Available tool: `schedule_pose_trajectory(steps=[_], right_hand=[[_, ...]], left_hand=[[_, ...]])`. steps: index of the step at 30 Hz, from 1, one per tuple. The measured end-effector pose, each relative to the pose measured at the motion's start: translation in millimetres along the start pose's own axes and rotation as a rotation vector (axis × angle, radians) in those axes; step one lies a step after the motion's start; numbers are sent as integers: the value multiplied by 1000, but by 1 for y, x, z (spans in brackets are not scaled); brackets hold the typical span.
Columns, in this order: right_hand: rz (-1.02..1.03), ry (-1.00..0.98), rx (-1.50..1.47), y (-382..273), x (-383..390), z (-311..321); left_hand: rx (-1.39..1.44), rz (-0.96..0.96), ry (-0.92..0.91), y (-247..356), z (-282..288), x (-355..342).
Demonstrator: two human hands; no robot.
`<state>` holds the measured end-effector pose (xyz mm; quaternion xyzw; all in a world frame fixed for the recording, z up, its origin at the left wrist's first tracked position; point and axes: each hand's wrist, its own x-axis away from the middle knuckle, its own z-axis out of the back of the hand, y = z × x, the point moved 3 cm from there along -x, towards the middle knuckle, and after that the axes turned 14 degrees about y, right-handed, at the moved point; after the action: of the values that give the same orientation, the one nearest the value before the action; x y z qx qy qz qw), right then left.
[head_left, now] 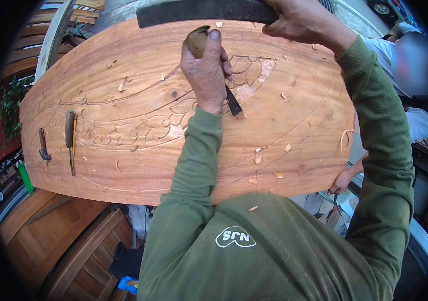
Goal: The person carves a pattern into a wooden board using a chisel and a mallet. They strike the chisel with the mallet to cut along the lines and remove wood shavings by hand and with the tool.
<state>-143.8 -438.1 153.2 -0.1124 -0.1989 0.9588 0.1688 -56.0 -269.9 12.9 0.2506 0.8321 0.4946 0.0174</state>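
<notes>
Green shirt (284,251), left hand (205,75) gripping chisel (233,102); carved board (294,115)

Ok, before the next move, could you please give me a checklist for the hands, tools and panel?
1. Chisel gripped by left hand: ok.
2. Dark bar gripped by right hand: ok.
3. Blade tip touching wooden panel: cannot tell.
4. Panel free of wood shavings: not ok, several lie scattered.
5. Co-worker's hand away from blade: ok, at panel's lower right edge.

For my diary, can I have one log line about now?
left hand: grips chisel | right hand: grips dark bar | board: partly carved | wood chips: scattered
</notes>
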Motion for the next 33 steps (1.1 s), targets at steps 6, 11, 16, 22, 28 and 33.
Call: schedule_pose_trajectory(steps=[6, 11, 16, 22, 28, 33], right_hand=[[-153, 236, -61, -11, -1, 6], [-106, 346, -292, -3, -14, 16], [-133, 361, -75, 9, -14, 3], [-100, 17, 120, 35, -12, 8], [148, -97, -21, -2, -11, -6], [-23, 71, -167, 21, -16, -2]], left_hand=[[29, -144, 78, -15, -2, -35], [-26, -123, 87, -38, -9, -38], [-85, -136, 6, -46, -16, -39], [-102, -81, -10, -48, -16, -33], [-81, -126, 14, -44, -11, -26], [-82, -158, 10, -44, -11, -26]])
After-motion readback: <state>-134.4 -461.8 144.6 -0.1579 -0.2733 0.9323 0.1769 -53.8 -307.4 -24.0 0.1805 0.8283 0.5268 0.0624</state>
